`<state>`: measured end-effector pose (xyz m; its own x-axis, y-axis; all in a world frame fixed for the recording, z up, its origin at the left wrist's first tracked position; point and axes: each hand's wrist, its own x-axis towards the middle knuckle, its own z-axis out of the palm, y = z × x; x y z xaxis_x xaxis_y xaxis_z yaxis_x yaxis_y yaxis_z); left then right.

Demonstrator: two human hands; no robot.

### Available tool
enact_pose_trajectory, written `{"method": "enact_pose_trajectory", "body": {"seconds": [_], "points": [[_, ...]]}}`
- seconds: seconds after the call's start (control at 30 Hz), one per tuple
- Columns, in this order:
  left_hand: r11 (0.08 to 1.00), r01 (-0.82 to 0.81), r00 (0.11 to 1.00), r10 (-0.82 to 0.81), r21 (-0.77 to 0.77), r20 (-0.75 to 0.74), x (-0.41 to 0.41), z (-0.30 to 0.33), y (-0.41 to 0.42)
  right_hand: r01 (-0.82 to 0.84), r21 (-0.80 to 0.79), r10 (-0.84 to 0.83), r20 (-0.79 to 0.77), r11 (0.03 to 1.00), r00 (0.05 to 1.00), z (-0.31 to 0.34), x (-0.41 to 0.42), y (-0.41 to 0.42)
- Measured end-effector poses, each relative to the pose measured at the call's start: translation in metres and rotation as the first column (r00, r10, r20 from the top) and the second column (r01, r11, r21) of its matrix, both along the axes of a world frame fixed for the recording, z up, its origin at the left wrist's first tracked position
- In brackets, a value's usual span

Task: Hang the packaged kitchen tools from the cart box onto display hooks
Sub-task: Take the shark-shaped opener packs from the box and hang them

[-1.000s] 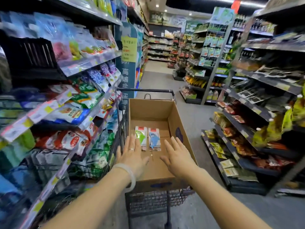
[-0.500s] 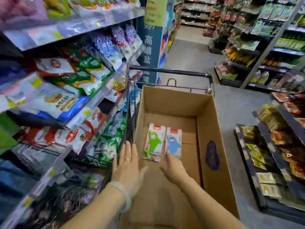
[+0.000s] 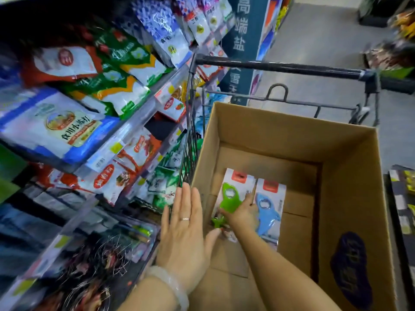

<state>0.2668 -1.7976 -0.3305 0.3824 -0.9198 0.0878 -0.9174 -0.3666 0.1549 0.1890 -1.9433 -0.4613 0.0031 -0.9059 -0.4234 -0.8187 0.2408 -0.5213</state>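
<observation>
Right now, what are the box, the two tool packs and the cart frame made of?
Box: brown corrugated cardboard, matte, folded flaps. Green pack and blue pack: apparently glossy moulded plastic tools on printed card, possibly under clear film. Cart frame: dark metal tube and wire, probably coated.

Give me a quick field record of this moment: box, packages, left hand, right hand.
box: open brown cardboard box in the black wire cart
packages: green tool pack and blue tool pack, side by side on the box floor
left hand: flat, fingers straight, at the box's left wall
right hand: on the green pack, grip unclear
</observation>
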Motion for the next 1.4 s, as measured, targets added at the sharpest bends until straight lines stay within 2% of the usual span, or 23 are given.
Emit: {"method": "enact_pose_trajectory", "body": {"seconds": [0.2,0.33,0.4,0.47,0.57,0.63,0.67,0.73,0.83,0.87,0.9,0.93,0.97,1.0,1.03,1.1,1.17,1.2,1.3,1.4], "points": [[0.999,-0.004,1.0,0.005,0.049,-0.027,-0.007,-0.001,-0.003,0.087,0.085,-0.097,0.12,0.993,0.988,-0.003,-0.014,-0.014],[0.996,0.039,0.999,-0.038,0.083,-0.023,-0.015,0.011,-0.007,0.072,0.159,-0.115,0.28,0.985,0.953,0.009,-0.037,-0.012],[0.992,0.086,0.991,-0.076,0.089,-0.106,-0.02,0.024,-0.013,0.104,0.179,-0.168,0.393,0.978,0.904,0.026,-0.05,-0.012],[0.993,0.109,0.955,-0.094,0.038,-0.282,-0.024,0.03,-0.021,0.124,0.179,-0.205,0.565,0.976,0.799,0.056,-0.063,-0.015],[0.999,0.031,0.844,-0.017,0.017,-0.535,-0.028,0.042,-0.038,0.004,0.163,-0.143,0.85,0.987,0.506,0.12,-0.076,-0.016],[0.998,-0.037,0.704,-0.015,-0.058,-0.71,-0.029,0.049,-0.052,-0.159,0.093,-0.021,0.915,0.983,0.404,0.159,-0.076,-0.012],[0.991,-0.087,0.615,-0.024,-0.098,-0.788,-0.029,0.05,-0.057,-0.222,0.055,0.039,0.915,0.973,0.401,0.171,-0.074,-0.009],[0.96,-0.23,0.502,-0.022,-0.158,-0.865,-0.027,0.051,-0.067,-0.281,0.008,0.113,0.905,0.96,0.411,0.187,-0.067,-0.006],[0.937,-0.292,0.493,-0.026,-0.193,-0.87,-0.018,0.05,-0.069,-0.178,0.057,0.024,0.906,0.982,0.423,0.184,-0.061,-0.021],[0.94,-0.29,0.49,-0.018,-0.182,-0.872,-0.016,0.049,-0.068,-0.085,0.085,-0.033,0.872,0.993,0.489,0.17,-0.062,-0.03],[0.942,-0.288,0.483,-0.014,-0.174,-0.875,-0.012,0.046,-0.065,0.012,0.087,-0.076,0.786,0.996,0.614,0.149,-0.065,-0.039],[0.943,-0.29,0.485,0.0,-0.161,-0.875,-0.009,0.043,-0.061,0.075,0.061,-0.096,0.635,0.995,0.767,0.128,-0.068,-0.044],[0.941,-0.295,0.494,0.002,-0.165,-0.87,-0.006,0.041,-0.057,0.077,0.06,-0.096,0.461,0.995,0.882,0.106,-0.072,-0.043],[0.937,-0.309,0.508,0.015,-0.166,-0.861,-0.003,0.038,-0.054,0.022,0.109,-0.056,0.32,0.994,0.946,0.084,-0.073,-0.037],[0.93,-0.324,0.519,0.021,-0.175,-0.854,0.0,0.037,-0.052,-0.05,0.192,0.002,0.245,0.98,0.97,0.069,-0.072,-0.028],[0.916,-0.357,0.529,0.036,-0.184,-0.848,0.003,0.036,-0.049,-0.112,0.307,0.027,0.267,0.945,0.963,0.047,-0.059,-0.011],[0.907,-0.368,0.536,0.025,-0.206,-0.844,0.005,0.035,-0.049,-0.081,0.252,0.0,0.307,0.964,0.952,0.031,-0.038,-0.002],[0.905,-0.368,0.534,0.019,-0.213,-0.845,0.006,0.032,-0.05,-0.046,0.194,-0.009,0.275,0.98,0.961,0.023,-0.028,-0.001],[0.897,-0.378,0.514,-0.002,-0.228,-0.858,0.008,0.027,-0.05,0.094,0.068,-0.096,0.027,0.993,0.995,0.023,-0.004,-0.004],[0.891,-0.387,0.506,-0.011,-0.238,-0.863,0.011,0.023,-0.048,0.197,0.079,-0.2,0.028,0.977,0.979,0.023,0.002,-0.01]]}}
